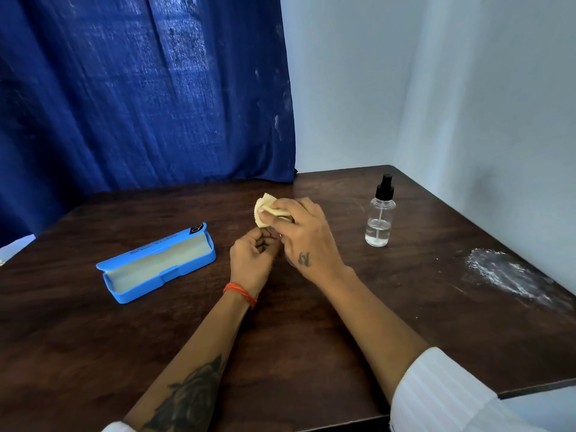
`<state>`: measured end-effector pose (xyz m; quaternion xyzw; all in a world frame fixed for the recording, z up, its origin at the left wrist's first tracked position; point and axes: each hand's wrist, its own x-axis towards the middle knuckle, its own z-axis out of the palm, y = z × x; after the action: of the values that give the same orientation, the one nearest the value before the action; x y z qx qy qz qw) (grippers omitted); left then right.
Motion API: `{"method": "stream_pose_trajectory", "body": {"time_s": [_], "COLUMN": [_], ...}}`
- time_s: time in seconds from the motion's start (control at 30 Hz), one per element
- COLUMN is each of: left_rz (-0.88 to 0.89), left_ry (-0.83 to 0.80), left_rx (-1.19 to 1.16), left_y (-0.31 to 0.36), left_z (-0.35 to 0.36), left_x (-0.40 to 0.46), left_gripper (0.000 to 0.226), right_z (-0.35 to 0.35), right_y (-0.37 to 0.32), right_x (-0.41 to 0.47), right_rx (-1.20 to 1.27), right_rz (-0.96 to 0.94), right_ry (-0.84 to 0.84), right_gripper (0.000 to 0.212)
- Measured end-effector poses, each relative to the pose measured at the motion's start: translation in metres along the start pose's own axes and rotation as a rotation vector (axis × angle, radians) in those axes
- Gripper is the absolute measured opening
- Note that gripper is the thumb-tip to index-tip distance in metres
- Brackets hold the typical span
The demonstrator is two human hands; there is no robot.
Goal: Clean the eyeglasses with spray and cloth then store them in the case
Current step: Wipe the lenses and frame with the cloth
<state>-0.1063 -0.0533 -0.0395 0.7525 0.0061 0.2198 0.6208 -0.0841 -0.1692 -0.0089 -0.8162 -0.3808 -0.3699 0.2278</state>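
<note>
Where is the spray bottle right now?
In the head view the spray bottle stands upright on the right side of the table, just right of the hands, near the far corner by the wall.

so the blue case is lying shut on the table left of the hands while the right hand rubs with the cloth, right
Not quite: the head view shows the blue case lying open, lid tipped back, pale lining showing. The rest holds: it sits on the table left of the hands, and the right hand grips the cloth.
</note>
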Motion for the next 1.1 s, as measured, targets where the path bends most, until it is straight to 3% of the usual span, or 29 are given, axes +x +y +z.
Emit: {"method": "stream_pose_trajectory", "body": {"time_s": [0.2,0.37,0.43,0.5,0.57,0.67,0.83,1.0,1.1], "left_rz": [0.005,-0.026,-0.040,-0.058,-0.076,-0.109,-0.158,-0.155,-0.121], "left_ry": [-0.008,0.019,0.014,0.015,0.029,0.034,0.071,0.103,0.104], "left_rx": [-0.006,-0.033,-0.070,-0.152,-0.195,-0.248,-0.305,-0.284,-0.284], "left_y": [-0.002,-0.002,0.001,0.004,0.005,0.005,0.002,0.001,0.003], "left_z": [-0.001,-0.005,-0.003,-0.001,0.000,0.000,-0.001,-0.002,0.000], "left_x": [0.001,0.003,0.001,0.000,0.000,0.001,0.001,0.003,0.002], "left_gripper": [0.010,0.009,0.010,0.005,0.005,0.003,0.013,0.003,0.003], "right_z": [-0.003,-0.006,-0.008,-0.015,-0.022,-0.020,-0.007,-0.009,-0.014], "right_y": [0.005,0.001,0.006,0.015,0.023,0.024,0.007,0.006,0.013], "right_x": [-0.005,-0.012,-0.014,-0.014,-0.018,-0.028,-0.036,-0.038,-0.036], "right_rx": [0.134,0.218,0.350,0.580,0.535,0.303,0.148,0.065,0.091], "right_rz": [0.212,0.266,0.378,0.587,0.680,0.469,0.127,0.040,0.103], "right_ry": [0.088,0.025,0.026,0.125,0.263,0.286,0.063,-0.101,-0.122], "right_gripper": [0.037,0.032,0.030,0.030,0.032,0.032,0.023,0.031,0.030]}}
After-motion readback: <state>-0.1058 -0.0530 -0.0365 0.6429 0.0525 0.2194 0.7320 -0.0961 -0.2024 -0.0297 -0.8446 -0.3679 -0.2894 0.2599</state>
